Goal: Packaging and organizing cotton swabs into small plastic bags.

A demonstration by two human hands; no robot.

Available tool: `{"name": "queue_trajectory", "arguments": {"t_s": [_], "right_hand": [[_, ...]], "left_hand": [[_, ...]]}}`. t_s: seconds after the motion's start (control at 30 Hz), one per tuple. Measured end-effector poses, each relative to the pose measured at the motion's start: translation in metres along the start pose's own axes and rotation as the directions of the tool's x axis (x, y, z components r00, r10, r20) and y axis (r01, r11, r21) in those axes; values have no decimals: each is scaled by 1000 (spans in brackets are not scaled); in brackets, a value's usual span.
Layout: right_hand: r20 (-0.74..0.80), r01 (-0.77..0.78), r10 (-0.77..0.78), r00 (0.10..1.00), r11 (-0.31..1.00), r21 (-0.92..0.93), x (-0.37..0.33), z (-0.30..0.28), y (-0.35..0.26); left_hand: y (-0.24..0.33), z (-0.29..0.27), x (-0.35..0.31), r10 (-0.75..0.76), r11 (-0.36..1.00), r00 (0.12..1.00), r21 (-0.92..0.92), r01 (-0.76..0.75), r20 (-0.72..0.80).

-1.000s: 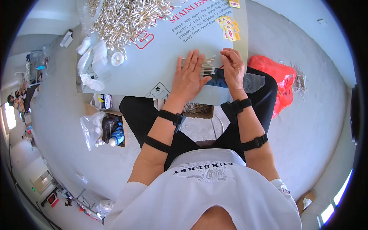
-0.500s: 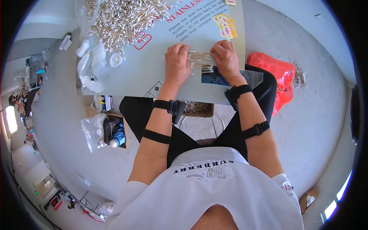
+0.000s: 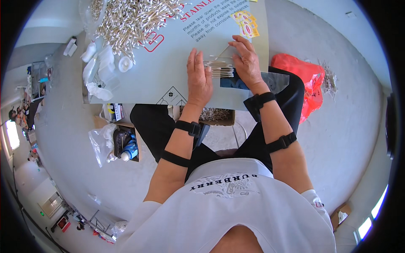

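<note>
A neat row of cotton swabs (image 3: 219, 69) lies side by side between my hands on the grey-white printed board. My left hand (image 3: 199, 82) is open, fingers stretched away from me, its thumb at the left ends of the row. At the right ends is my right hand (image 3: 248, 65), fingers apart and partly bent. One slanted cotton swab (image 3: 222, 52) reaches up to its fingertips; whether they grip it I cannot tell. Partly under the row and right hand is a clear plastic bag (image 3: 274, 82), which overhangs the board's near edge.
A big heap of cotton swabs (image 3: 126, 23) covers the board's far left. Nearby are clear plastic packs (image 3: 105, 63) and a round white lid (image 3: 125, 64). Yellow printed labels (image 3: 245, 24) lie far right. Below are a red plastic bag (image 3: 301, 76) and a box of swabs (image 3: 215, 114).
My left hand has opened and its fingers have straightened. My right hand's fingers have spread and lifted off the row's ends. A single swab now slants beyond the row, which lies tighter together.
</note>
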State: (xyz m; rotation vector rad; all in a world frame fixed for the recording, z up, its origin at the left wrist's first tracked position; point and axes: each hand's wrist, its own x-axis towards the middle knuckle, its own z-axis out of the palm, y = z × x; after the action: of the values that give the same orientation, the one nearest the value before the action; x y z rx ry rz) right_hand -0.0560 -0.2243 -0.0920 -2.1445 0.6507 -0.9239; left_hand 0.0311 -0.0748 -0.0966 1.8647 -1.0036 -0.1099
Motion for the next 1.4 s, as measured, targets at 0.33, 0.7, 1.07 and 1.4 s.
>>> {"name": "queue_trajectory", "arguments": {"t_s": [0.33, 0.7, 1.07, 1.4], "right_hand": [[510, 316, -107, 853, 884, -344, 27, -10, 7], [85, -108, 92, 992, 972, 211, -7, 1, -11], [-128, -255, 369, 921, 816, 518, -40, 18, -13], [191, -51, 68, 979, 994, -96, -17, -30, 7]], "left_hand": [[-3, 4, 0, 88, 959, 987, 257, -120, 132], [8, 19, 5, -28, 983, 996, -184, 13, -80], [23, 38, 3, -126, 918, 992, -380, 111, -16], [21, 19, -6, 76, 914, 957, 363, -179, 279]]}}
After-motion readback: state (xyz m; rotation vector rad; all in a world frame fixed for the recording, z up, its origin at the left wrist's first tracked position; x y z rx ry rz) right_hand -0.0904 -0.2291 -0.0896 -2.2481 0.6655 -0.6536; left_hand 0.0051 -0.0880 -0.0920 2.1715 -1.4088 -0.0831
